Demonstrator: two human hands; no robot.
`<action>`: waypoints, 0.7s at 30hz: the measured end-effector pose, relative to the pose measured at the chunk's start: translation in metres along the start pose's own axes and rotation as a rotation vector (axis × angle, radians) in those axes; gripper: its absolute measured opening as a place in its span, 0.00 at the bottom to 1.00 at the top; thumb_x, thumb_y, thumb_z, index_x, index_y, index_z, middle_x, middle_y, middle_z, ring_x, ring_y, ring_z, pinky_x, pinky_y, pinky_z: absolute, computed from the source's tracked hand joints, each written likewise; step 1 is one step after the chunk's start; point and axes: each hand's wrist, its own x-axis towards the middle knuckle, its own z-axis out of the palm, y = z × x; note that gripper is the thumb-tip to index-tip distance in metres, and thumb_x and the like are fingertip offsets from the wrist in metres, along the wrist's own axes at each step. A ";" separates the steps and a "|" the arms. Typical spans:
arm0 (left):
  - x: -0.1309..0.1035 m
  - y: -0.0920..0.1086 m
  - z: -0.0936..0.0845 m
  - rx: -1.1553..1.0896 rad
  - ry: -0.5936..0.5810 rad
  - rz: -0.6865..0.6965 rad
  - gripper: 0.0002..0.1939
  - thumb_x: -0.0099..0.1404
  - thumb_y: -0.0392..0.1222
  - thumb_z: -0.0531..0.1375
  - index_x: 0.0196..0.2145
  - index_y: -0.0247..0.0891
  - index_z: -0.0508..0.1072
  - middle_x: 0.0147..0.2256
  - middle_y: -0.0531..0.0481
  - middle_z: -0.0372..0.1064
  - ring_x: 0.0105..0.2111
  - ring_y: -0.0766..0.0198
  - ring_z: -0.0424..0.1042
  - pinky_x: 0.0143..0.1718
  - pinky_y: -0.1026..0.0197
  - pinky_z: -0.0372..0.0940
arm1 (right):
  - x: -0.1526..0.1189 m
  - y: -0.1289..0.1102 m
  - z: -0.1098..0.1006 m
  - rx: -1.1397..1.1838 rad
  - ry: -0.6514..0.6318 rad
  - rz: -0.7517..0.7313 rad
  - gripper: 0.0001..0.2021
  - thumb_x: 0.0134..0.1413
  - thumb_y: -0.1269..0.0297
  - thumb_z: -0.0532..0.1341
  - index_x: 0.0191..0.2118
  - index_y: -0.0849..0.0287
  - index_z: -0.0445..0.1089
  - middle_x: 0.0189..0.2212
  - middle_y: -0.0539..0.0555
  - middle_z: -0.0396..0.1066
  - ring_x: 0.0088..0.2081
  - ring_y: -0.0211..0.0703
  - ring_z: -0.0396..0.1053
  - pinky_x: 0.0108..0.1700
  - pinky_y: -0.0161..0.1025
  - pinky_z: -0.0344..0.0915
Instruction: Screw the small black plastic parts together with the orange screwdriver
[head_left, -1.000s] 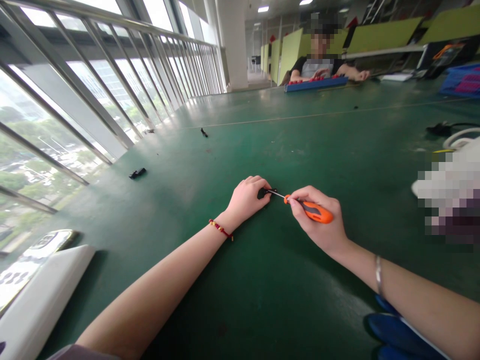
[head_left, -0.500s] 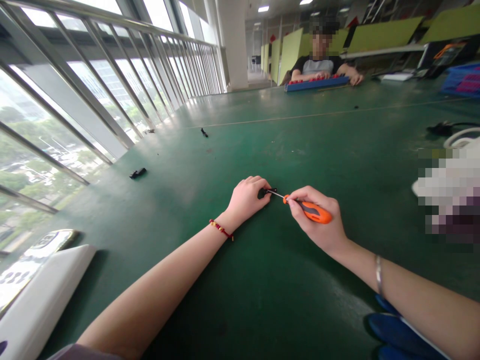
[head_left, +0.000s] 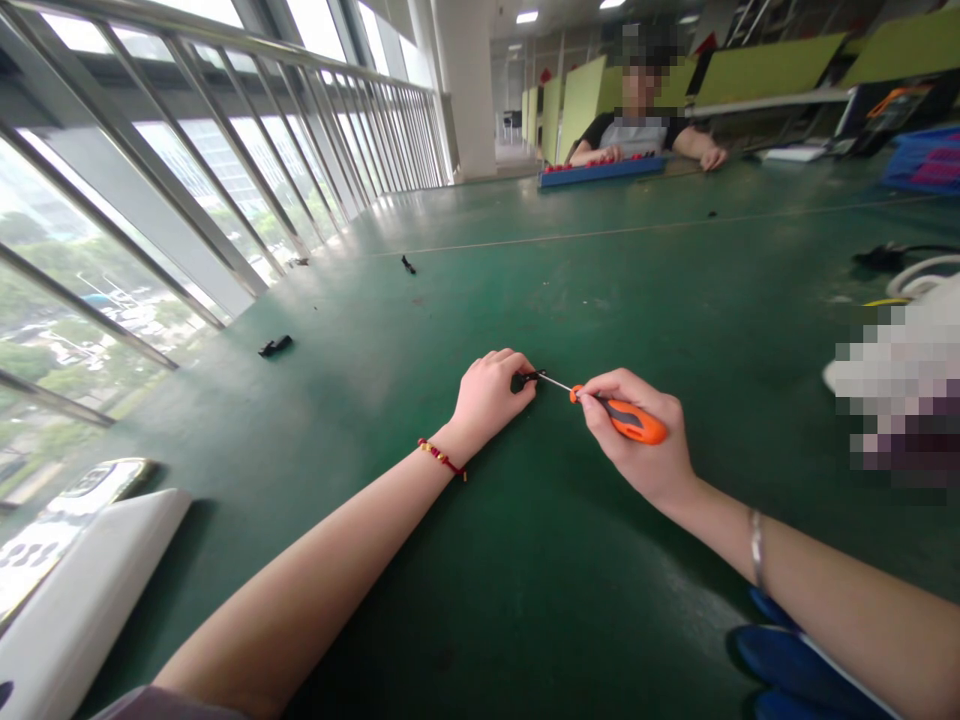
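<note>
Our left hand (head_left: pixel 493 393) pinches the small black part (head_left: pixel 519 383) between thumb and fingers just above the surface's (head_left: pixel 525 560) middle, likely to keep it from turning under the tool. Our right hand (head_left: pixel 652 468) has its fingers closed round the orange screwdriver (head_left: pixel 637 424), forearm coming in from 4 o'clock, shaft aimed at 10; thumb and index sit up by the collar, probably for fine control. Tip is at the part's 3 o'clock end; can't confirm it's seated. Versus half a second ago: left hand and part sit slightly toward 10, and more bare shaft shows. Co-worker's blue tray (head_left: pixel 602 172), around 1 o'clock, is shifted toward 12.
</note>
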 end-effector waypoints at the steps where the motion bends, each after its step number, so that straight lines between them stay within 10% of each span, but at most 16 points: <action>1: 0.000 0.000 0.000 0.000 0.001 0.001 0.04 0.59 0.37 0.57 0.32 0.39 0.72 0.35 0.50 0.72 0.37 0.60 0.70 0.40 0.58 0.65 | 0.000 0.000 0.000 0.000 -0.004 -0.005 0.03 0.52 0.68 0.59 0.29 0.56 0.68 0.24 0.48 0.71 0.25 0.37 0.66 0.29 0.35 0.62; 21: 0.000 -0.001 0.000 0.011 0.002 -0.015 0.04 0.59 0.38 0.57 0.31 0.39 0.72 0.35 0.50 0.73 0.37 0.60 0.70 0.38 0.59 0.65 | -0.001 0.002 0.000 -0.010 0.036 -0.007 0.03 0.53 0.68 0.59 0.29 0.57 0.67 0.24 0.49 0.71 0.25 0.37 0.66 0.31 0.36 0.62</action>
